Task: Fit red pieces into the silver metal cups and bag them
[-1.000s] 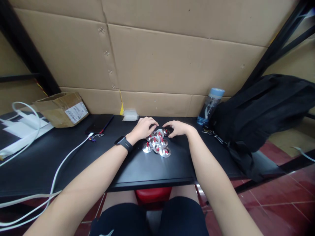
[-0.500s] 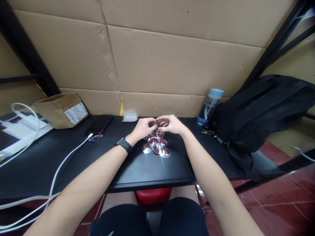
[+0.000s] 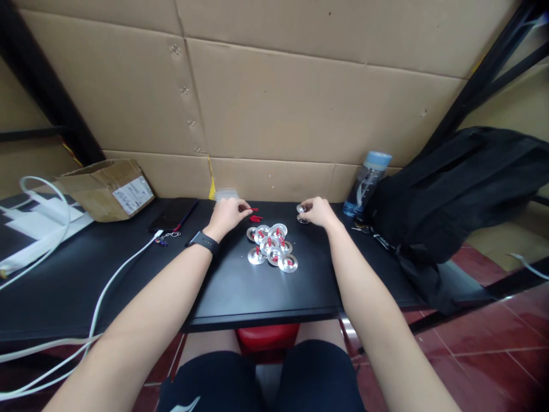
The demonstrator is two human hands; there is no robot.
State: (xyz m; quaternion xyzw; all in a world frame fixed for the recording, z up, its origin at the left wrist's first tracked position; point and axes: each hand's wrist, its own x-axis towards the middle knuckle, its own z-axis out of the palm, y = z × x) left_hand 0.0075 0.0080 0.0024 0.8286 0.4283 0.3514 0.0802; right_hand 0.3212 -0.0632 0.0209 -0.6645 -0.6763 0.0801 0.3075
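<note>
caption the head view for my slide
Left grip on a red strip, right grip at silver discs, with a cluster of red-tabbed discs on the black desk.

The discs [image 3: 266,248] are silver, the cords [image 3: 256,218] red, the table [image 3: 249,297] black

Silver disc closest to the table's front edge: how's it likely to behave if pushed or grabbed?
The nearest disc looks rigid, given its shiny, metal-like surface, and may feel slick. Lying nearly flat, it'd likely slide rather than roll. It appears to touch or overlap the neighbouring disc, so a leftward push might shift both.
</note>
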